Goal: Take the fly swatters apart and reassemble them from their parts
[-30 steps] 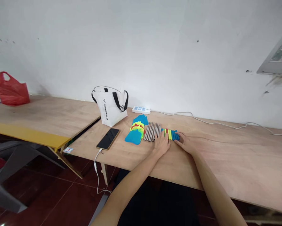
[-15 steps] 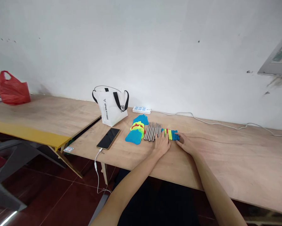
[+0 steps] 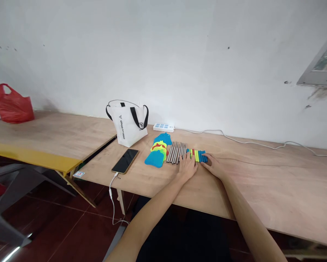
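My left hand (image 3: 188, 168) lies palm down with its fingers spread, at the near ends of a row of metal tubes (image 3: 175, 153) and a row of short coloured sticks (image 3: 197, 155). Its fingers cover part of both rows. At the right end of the coloured row, my right hand (image 3: 213, 166) rests with its fingers stretched out, touching the blue sticks (image 3: 203, 156). Yellow and red sticks lie left of the blue ones. Left of the tubes is an overlapping column of flat mesh-like pieces, blue (image 3: 154, 158), yellow and red.
A phone (image 3: 125, 161) with a white charging cable (image 3: 110, 193) lies near the table's left edge. Behind it stands a white bag (image 3: 129, 125) with black handles. A power strip (image 3: 164, 127) sits by the wall, its cord running right. A red plastic bag (image 3: 12, 105) rests on the left table.
My right hand has shifted slightly left and nearer along the ends of the blue sticks. My left hand stays almost where it was. The view has tilted a little.
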The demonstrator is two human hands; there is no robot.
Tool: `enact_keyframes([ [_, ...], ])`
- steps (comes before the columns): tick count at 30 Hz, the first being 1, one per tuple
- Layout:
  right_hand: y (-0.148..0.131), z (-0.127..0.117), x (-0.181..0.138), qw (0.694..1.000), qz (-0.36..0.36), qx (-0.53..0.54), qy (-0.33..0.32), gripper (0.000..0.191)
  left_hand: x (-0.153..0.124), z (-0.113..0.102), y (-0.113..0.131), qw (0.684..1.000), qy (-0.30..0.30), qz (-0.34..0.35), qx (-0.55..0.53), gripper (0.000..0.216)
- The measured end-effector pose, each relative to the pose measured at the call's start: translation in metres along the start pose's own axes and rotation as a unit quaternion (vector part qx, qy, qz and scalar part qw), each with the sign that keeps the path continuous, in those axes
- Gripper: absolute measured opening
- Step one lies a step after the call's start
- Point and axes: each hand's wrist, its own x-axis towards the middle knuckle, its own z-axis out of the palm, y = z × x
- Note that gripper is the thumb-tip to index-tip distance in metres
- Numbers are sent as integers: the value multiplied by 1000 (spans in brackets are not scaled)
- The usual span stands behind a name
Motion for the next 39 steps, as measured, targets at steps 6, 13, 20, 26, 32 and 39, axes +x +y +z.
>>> enact_keyframes([
  [6, 3, 3, 1, 1000, 4, -10, 2, 47, 0, -9, 1, 1000, -10, -1, -19, 22],
  [13, 3, 2, 0, 1000, 5, -14, 1, 46, 0, -8, 1, 1000, -9, -4, -30, 19],
  [20, 5, 2, 0, 1000, 2, -1, 2, 44, -1, -7, 0, 999, -11, -7, -38, 18],
  [26, 8, 2, 0, 1000, 1, 7, 5, 44, 0, -7, 0, 999, -14, -4, -48, 18],
  [32, 10, 2, -1, 1000, -3, 11, 0, 46, 0, -6, -2, 998, -20, 3, -62, 17],
  [39, 12, 3, -2, 1000, 4, 17, 1, 47, 0, -6, -1, 997, -24, 6, -72, 19],
])
